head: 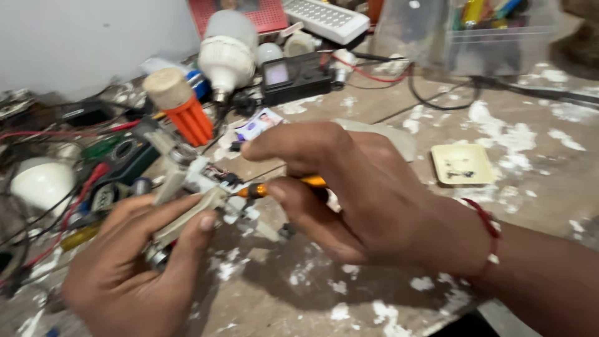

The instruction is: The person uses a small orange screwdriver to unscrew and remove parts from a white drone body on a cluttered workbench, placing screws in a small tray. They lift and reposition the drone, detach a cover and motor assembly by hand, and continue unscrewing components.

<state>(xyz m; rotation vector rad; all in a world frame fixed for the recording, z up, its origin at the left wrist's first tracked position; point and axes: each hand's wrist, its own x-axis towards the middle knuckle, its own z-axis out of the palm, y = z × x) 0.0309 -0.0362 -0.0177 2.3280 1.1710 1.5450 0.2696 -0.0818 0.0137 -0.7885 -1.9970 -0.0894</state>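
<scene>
Screwdriver (284, 185) pinched in right hand (349, 193) fingers, tip touching white part (193, 193) gripped by left hand (134, 268)

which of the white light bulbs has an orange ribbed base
The bulb lying tilted at centre-left, with its orange ribbed base. The large white bulb behind it and the white dome at far left show none.

Soft, even indoor light — dim toward the left edge. Faint shadow under the right hand (349, 187). Motion blur throughout; background clutter out of focus.
</scene>
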